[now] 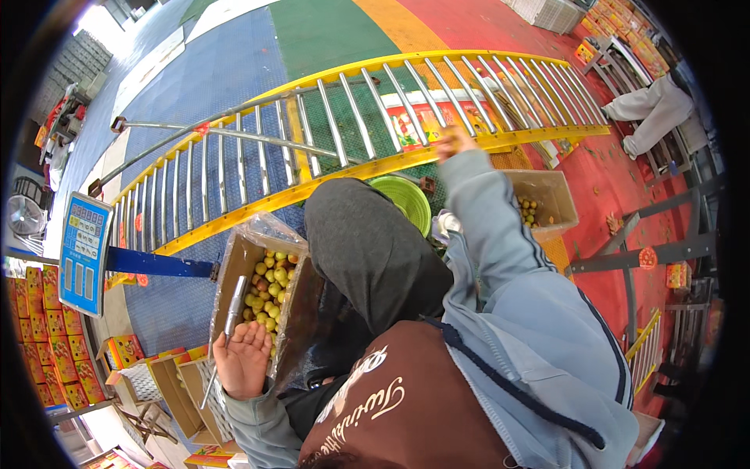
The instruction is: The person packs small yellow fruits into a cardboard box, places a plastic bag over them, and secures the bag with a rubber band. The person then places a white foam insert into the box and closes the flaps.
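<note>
My left hand [243, 359] is palm up with its fingers apart, at the lower end of a cardboard box [302, 293] lined with clear plastic. Nothing lies on its palm; a metal tube with a thin rod [236, 302] passes beside or behind the thumb. Green and brownish round fruits [270, 284] lie in the box. My right hand [454, 142] is stretched out at the near yellow rail of a roller conveyor [345, 111]. Its fingers are bent and blurred, so whether they hold anything cannot be told. My dark-clad knee [372, 246] stands between the box and a green plastic basket [404, 202].
Another box [545, 199] with fruits stands right of my right arm. A blue scale panel [85, 255] is at the left, near stacked printed cartons [53, 334]. Printed cardboard [410, 117] lies beneath the rollers. Another person's legs [659, 111] show at the upper right.
</note>
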`<action>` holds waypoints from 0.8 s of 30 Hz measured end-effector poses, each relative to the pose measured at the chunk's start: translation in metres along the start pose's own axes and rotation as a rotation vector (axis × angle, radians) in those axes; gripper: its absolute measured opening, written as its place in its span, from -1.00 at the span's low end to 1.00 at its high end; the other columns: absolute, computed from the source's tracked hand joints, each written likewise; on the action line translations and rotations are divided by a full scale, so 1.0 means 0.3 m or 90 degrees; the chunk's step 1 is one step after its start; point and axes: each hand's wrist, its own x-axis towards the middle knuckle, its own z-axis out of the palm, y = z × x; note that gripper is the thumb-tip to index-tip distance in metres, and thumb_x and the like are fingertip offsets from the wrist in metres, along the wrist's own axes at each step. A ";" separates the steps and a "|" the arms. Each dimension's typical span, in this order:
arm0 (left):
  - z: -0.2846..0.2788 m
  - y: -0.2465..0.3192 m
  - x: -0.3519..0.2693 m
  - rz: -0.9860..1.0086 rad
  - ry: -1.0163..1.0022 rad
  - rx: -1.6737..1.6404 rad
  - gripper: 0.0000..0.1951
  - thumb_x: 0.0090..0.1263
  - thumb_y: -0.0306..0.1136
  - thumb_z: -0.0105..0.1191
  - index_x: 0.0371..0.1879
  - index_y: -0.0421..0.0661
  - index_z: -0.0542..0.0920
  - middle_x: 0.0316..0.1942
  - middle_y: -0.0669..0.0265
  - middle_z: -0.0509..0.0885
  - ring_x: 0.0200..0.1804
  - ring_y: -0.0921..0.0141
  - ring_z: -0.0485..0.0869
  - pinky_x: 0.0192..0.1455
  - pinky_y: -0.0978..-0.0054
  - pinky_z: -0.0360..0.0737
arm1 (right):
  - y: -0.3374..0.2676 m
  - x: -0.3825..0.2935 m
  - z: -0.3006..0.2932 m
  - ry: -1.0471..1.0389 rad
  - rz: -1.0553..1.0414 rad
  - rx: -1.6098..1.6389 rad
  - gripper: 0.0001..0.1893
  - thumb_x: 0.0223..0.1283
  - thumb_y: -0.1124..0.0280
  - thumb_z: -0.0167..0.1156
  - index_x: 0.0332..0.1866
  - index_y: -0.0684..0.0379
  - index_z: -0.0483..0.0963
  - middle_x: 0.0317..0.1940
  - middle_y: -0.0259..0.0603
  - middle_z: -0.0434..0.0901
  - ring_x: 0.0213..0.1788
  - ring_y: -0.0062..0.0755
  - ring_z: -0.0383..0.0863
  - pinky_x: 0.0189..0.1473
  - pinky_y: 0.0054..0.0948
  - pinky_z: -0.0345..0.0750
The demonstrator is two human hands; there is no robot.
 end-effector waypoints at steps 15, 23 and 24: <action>0.017 -0.032 -0.032 0.028 -0.053 0.050 -0.62 0.39 -0.05 -0.26 -0.35 -0.09 0.52 -0.27 0.28 0.63 -0.01 0.26 0.55 0.11 0.25 0.42 | -0.536 0.139 -0.616 0.493 -0.255 -0.114 -0.62 0.24 0.37 -0.20 0.16 0.09 0.29 0.10 -0.18 0.39 0.10 -0.33 0.36 0.08 -0.26 0.40; 0.005 -0.069 -0.058 0.039 0.015 0.249 -0.49 0.40 0.00 -0.42 -0.53 -0.18 0.45 -0.42 0.12 0.59 -0.12 0.12 0.58 0.09 0.14 0.42 | -0.335 -0.140 -0.003 -0.068 -0.682 -0.313 -0.58 0.12 0.63 -0.11 0.14 0.22 0.28 -0.10 -0.13 0.49 -0.03 -0.43 0.44 0.05 -0.41 0.40; 0.004 -0.086 -0.063 0.041 -0.001 0.269 -0.41 0.41 0.00 -0.48 -0.58 -0.24 0.48 -0.49 0.08 0.59 -0.14 0.07 0.59 0.08 0.14 0.43 | -0.226 -0.223 0.077 -0.262 -0.648 -0.382 -0.58 0.14 0.60 -0.13 0.17 0.27 0.24 -0.06 -0.09 0.47 0.02 -0.38 0.46 0.08 -0.38 0.41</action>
